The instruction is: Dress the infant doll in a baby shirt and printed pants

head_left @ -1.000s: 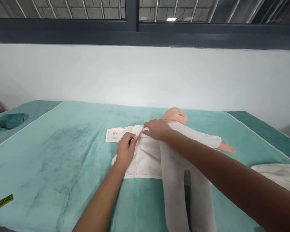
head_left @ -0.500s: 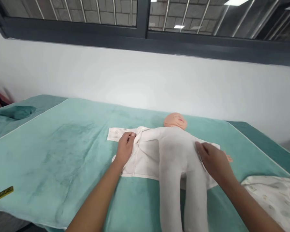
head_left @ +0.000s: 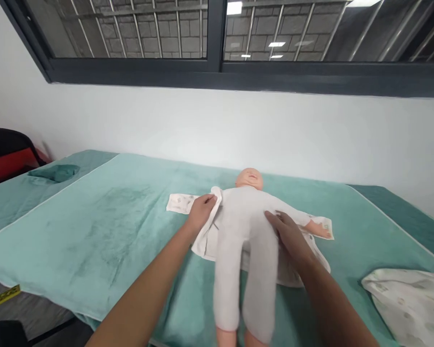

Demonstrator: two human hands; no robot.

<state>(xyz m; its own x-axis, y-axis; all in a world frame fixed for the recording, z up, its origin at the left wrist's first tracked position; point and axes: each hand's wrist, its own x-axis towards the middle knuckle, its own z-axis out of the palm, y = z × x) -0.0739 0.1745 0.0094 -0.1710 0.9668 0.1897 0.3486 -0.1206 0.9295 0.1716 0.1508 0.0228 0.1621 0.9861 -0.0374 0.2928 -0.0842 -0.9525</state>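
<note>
Left hand: my left hand (head_left: 202, 210) sits at the doll's shoulder side; its fingers are curled closed on the folded edge of the thin white printed baby garment (head_left: 207, 243)
Right hand: my right hand (head_left: 288, 233) lies flat with fingers spread and relaxed on the hip of the pale, soft-bodied baby doll (head_left: 242, 217); it grips nothing
Doll: on its back, peach head toward the wall, legs toward me and reaching the near table edge; it rests on the spread garment, near the middle of the wide teal plush towel (head_left: 112, 221)
In the way: the doll's body hides the garment's middle; my right wrist and forearm cover part of the flap on that side; one sleeve lies out flat beyond my left hand
Around: a rumpled white patterned cloth (head_left: 408, 299) at the towel's near right corner, well apart from the doll; a small dark green cloth bundle (head_left: 56, 172) far left; a red and black chair (head_left: 3, 156) beyond it; a strip of yellow tape (head_left: 2, 299) low on the left
Behind: a white wall (head_left: 311, 135) under a dark-framed window (head_left: 217, 72)
</note>
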